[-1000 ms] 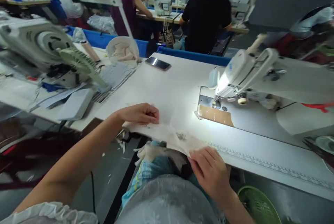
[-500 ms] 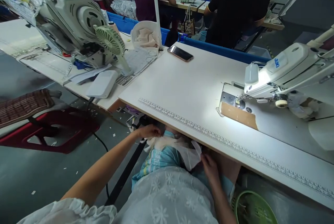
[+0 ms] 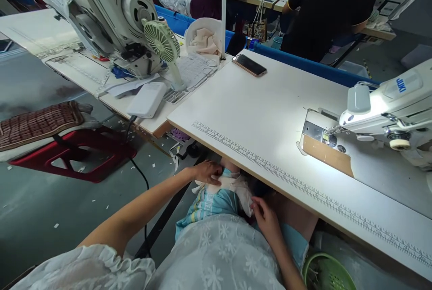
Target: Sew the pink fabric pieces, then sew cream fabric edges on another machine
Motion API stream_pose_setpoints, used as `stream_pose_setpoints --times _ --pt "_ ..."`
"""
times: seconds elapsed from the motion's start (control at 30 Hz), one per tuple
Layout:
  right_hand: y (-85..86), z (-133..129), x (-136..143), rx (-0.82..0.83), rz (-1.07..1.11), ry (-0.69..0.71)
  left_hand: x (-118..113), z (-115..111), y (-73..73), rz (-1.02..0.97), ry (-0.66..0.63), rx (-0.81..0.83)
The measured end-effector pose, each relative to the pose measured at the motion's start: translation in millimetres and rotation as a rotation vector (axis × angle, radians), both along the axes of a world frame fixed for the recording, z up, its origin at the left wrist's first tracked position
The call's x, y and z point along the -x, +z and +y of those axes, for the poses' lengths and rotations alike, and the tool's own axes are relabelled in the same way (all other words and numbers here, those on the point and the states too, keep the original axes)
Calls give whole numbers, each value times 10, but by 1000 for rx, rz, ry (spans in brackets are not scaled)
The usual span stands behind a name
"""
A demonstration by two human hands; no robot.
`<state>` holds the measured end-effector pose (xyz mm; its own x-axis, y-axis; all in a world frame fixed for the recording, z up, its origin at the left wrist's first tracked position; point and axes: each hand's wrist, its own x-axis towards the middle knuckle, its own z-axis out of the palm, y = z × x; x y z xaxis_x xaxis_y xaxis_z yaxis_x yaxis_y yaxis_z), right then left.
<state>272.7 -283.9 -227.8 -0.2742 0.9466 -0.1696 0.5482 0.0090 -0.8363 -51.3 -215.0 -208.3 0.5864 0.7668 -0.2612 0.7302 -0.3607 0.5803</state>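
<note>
Thin pale cream cloth pieces (image 3: 240, 187) lie across my lap, over light blue patterned fabric (image 3: 218, 202), just below the table's front edge. My left hand (image 3: 207, 173) rests on the left part of the cloth with its fingers bent and somewhat apart. At the right end of the cloth, my right hand (image 3: 266, 218) pinches a hanging edge between thumb and fingers. Part of the cloth near the table edge is in shadow, so I cannot tell how many layers there are.
A white table (image 3: 232, 101) with a printed ruler carries a phone (image 3: 249, 65) and a lit sewing machine (image 3: 388, 105). Leftward are another machine (image 3: 114, 20), a green fan (image 3: 162, 42), a white box (image 3: 147, 100) and a red stool (image 3: 77, 159). A green basket (image 3: 329, 272) stands below right. Two people sit ahead.
My left hand has come down onto the cloth from its left edge. The cloth, raised and spread at the right before, now lies lower and more gathered. The view has turned slightly left.
</note>
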Motion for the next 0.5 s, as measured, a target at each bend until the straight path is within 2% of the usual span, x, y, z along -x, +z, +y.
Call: stream_pose_setpoints --times 0.17,0.3,0.37,0.43,0.5 --pt "86 -62 63 -38 -14 78 -65 -10 1 36 -99 -62" --pt "162 -74 99 -106 -21 114 -90 -53 90 -68 -118 -143" --pt "218 -26 162 -159 -14 141 -89 -75 159 -129 -118 -74" --pt "283 68 285 -210 6 189 -95 -97 233 -158 -109 89" --pt "351 196 470 -251 46 302 -116 -119 313 -168 -100 230"
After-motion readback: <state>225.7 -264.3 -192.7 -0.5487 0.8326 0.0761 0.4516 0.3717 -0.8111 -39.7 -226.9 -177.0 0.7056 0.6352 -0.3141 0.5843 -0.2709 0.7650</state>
